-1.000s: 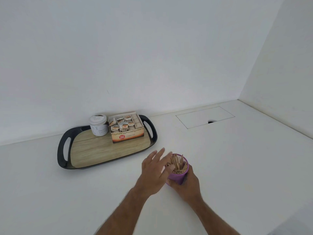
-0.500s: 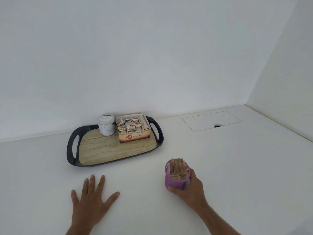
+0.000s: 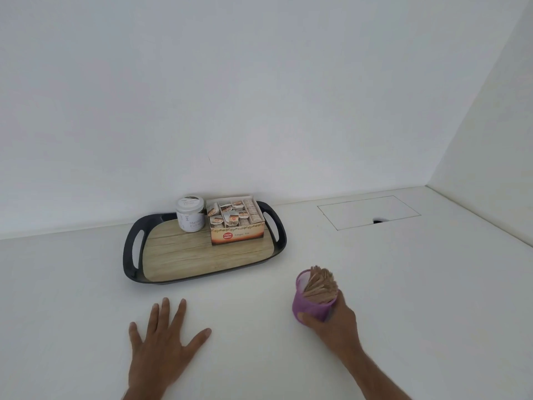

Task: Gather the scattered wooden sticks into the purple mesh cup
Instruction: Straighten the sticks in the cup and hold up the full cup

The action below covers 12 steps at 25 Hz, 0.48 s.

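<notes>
Both hands are working near the viewer: the right hand (image 3: 334,320) is clamping its fingers round the cup (image 3: 313,304), probably steadying it, sticks (image 3: 320,284) standing inside; the left hand (image 3: 161,342) is lying flat, fingers spread, holding nothing.

Just a tray (image 3: 133,255) sitting on the white counter (image 3: 403,284)

It's holding a white jar (image 3: 190,214) next to an open tea box (image 3: 236,223), and a hatch (image 3: 367,212) is lying flush near the corner.
</notes>
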Motion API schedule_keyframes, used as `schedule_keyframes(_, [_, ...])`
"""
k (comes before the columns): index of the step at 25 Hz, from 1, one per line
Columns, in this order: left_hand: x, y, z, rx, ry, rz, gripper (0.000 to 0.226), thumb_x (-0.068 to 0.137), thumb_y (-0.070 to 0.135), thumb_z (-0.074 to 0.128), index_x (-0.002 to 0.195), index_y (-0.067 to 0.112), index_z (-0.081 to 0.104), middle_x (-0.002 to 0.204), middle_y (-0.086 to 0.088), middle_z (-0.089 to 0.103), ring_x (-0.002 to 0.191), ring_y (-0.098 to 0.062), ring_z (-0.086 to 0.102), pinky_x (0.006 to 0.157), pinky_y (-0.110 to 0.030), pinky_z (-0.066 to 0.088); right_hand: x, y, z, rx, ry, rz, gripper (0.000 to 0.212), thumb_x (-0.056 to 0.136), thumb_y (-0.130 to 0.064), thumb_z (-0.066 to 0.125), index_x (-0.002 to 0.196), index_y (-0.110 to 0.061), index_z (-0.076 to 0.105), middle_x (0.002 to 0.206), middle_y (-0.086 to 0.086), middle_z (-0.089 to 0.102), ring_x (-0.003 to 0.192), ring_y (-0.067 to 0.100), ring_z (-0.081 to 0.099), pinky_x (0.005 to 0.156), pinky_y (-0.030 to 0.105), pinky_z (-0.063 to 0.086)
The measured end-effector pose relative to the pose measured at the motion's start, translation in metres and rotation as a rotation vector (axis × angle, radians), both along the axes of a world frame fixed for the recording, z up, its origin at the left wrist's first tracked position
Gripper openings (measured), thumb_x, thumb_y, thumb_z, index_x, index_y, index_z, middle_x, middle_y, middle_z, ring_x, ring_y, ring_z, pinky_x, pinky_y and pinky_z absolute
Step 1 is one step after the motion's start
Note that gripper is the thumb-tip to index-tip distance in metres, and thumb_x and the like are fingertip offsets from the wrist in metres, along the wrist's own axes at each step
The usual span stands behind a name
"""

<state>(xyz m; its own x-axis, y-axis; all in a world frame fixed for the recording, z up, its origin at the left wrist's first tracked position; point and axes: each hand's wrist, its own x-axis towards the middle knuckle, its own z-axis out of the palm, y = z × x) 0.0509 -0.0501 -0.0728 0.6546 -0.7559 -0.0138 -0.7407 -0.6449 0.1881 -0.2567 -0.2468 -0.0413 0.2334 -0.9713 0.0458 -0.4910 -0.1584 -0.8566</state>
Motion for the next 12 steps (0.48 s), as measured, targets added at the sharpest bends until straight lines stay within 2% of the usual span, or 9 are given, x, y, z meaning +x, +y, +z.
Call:
schedule_keyframes(2, [0.000,0.000,0.000,0.011,-0.001,-0.001,0.105,0.065,0.095,-0.002,0.155,0.041,0.003,0.166,0.003,0.001,0.153,-0.016,-0.003,0.117,-0.058,-0.001,-0.001,0.001,-0.002,-0.008,0.068,0.086,0.081,0.040,-0.056,0.092,0.110,-0.047,0.052,0.095,-0.026,0.069,0.090,-0.017,0.061,0.069,0.001,0.044])
schedule_keyframes(4, [0.000,0.000,0.000,0.024,-0.002,-0.004,0.105,0.065,0.095,-0.002,0.155,0.041,0.002,0.166,0.003,-0.001,0.153,-0.016,-0.005,0.117,-0.058,-0.003,-0.004,-0.002,-0.002,-0.003,0.020,0.021,0.087,0.042,-0.052,0.093,0.118,-0.043,0.051,0.097,-0.025,0.068,0.089,-0.013,0.062,0.068,0.004,0.045])
schedule_keyframes(6, [0.000,-0.001,-0.001,0.020,-0.001,-0.001,0.104,0.065,0.095,-0.002,0.155,0.041,0.002,0.166,0.003,-0.001,0.153,-0.016,-0.005,0.117,-0.057,-0.003,-0.006,-0.005,0.000,0.002,-0.014,-0.043,0.086,0.041,-0.056,0.089,0.117,-0.041,0.052,0.095,-0.026,0.067,0.088,-0.010,0.062,0.064,0.006,0.045])
schedule_keyframes(9, [0.001,-0.001,-0.001,0.010,0.004,0.003,0.104,0.066,0.095,-0.001,0.155,0.041,0.004,0.166,0.003,0.001,0.153,-0.016,-0.004,0.117,-0.058,-0.003,-0.007,-0.003,-0.002,-0.008,0.058,0.084,0.082,0.042,-0.053,0.091,0.113,-0.044,0.051,0.094,-0.030,0.068,0.092,-0.016,0.061,0.069,0.000,0.042])
schedule_keyframes(12, [0.000,-0.001,-0.001,0.022,0.004,-0.001,0.104,0.066,0.095,-0.001,0.154,0.041,0.001,0.166,0.003,-0.002,0.153,-0.015,-0.006,0.117,-0.057,-0.004,-0.011,-0.007,-0.002,-0.009,0.003,-0.027,0.083,0.048,-0.041,0.096,0.119,-0.037,0.053,0.091,-0.031,0.064,0.088,-0.009,0.062,0.066,0.005,0.043])
